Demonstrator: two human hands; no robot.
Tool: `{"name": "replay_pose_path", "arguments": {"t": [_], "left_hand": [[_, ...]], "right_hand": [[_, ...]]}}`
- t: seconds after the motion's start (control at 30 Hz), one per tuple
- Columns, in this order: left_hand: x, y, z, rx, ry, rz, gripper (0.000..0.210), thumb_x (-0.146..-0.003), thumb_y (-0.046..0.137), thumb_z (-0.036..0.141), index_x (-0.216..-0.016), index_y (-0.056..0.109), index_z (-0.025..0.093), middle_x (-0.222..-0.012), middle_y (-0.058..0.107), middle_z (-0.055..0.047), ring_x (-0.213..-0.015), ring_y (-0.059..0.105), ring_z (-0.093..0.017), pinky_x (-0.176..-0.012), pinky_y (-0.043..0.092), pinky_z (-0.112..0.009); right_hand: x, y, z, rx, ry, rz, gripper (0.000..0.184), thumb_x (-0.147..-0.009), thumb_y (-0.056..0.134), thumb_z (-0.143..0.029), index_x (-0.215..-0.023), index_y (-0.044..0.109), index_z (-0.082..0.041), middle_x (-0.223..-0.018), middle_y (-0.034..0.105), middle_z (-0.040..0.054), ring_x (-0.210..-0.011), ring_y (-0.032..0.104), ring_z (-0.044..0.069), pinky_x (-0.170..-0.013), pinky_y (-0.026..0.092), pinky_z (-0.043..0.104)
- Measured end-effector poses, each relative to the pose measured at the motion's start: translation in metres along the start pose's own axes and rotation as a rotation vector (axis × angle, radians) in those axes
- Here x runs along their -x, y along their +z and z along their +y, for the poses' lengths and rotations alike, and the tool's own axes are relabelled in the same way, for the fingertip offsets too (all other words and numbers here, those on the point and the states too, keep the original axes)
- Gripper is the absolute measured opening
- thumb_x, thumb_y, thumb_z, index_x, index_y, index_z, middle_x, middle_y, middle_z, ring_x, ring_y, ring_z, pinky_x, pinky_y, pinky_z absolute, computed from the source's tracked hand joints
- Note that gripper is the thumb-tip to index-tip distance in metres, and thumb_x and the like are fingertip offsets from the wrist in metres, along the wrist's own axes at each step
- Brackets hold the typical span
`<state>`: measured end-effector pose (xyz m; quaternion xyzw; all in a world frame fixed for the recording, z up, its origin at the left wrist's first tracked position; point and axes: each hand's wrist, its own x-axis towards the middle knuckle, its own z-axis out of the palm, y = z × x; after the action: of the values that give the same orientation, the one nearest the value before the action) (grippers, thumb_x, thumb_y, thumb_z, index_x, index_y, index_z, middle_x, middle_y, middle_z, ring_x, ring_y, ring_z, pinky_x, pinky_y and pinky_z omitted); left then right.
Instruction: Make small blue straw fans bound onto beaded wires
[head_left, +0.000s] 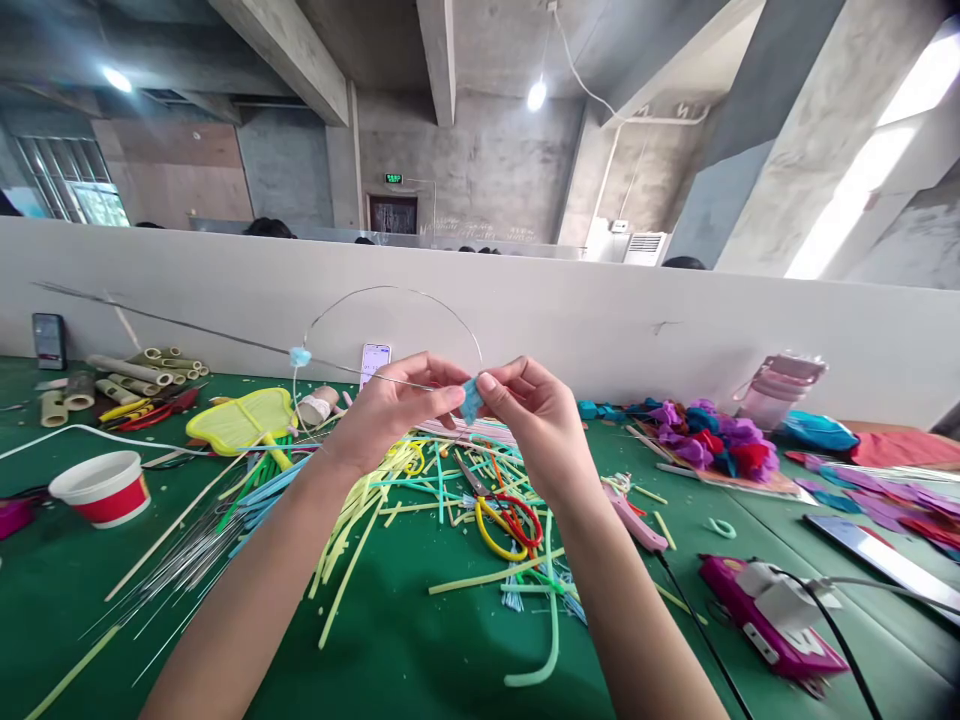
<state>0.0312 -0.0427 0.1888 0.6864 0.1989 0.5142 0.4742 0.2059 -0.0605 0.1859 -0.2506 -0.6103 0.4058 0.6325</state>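
My left hand (409, 405) and my right hand (529, 410) are raised over the table, fingertips almost meeting. Between them they pinch a small piece of light blue material (471, 402); its exact kind is hard to make out. A thin wire (390, 288) arcs above my left hand, one end reaching down to the blue piece. Another light blue bit (300, 357) sits on the wire at the left, where long straight wires (187, 325) cross it. Below my hands lie scissors (510, 525) with yellow and red handles, among cut pale yellow and green strips (360, 510).
At left are a paper cup (105, 490), a yellow fan-shaped piece (244, 420), bamboo tubes (142, 375) and pliers (157, 408). At right are a pink glue gun (634, 515), a magenta power strip (772, 615) with cords and purple-red petals (705, 440). A white partition (600, 320) stands behind.
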Motion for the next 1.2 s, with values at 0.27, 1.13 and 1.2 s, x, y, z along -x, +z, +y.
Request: {"name": "replay_pose_path", "arguments": {"t": [0.27,1.13,1.2], "left_hand": [[-0.002,0.000,0.003,-0.141,0.099,0.119,0.012,-0.080,0.079,0.027,-0.079,0.072,0.017,-0.070,0.068,0.000,-0.061,0.061,-0.010,-0.061,0.052,-0.022],[0.006,0.000,0.016,-0.253,-0.006,0.092,0.012,-0.076,0.080,0.028,-0.080,0.074,0.019,-0.068,0.069,0.001,-0.062,0.064,-0.012,-0.059,0.054,-0.022],[0.006,0.001,0.015,-0.259,-0.020,0.091,0.014,-0.077,0.081,0.030,-0.081,0.074,0.018,-0.070,0.070,0.000,-0.063,0.066,-0.013,-0.061,0.055,-0.022]], "right_hand": [[0.001,0.003,0.001,-0.075,0.087,-0.028,0.021,-0.081,0.078,-0.037,-0.085,0.071,-0.018,-0.082,0.072,0.0021,-0.074,0.069,0.013,-0.073,0.058,0.027],[0.000,-0.002,-0.004,-0.138,0.305,-0.100,0.025,-0.069,0.088,-0.038,-0.079,0.074,-0.018,-0.079,0.071,0.0014,-0.070,0.066,0.012,-0.074,0.061,0.029],[0.003,0.002,-0.004,-0.002,0.184,-0.051,0.028,-0.072,0.085,-0.041,-0.080,0.072,-0.018,-0.078,0.070,0.0021,-0.070,0.066,0.013,-0.072,0.059,0.030]]}}
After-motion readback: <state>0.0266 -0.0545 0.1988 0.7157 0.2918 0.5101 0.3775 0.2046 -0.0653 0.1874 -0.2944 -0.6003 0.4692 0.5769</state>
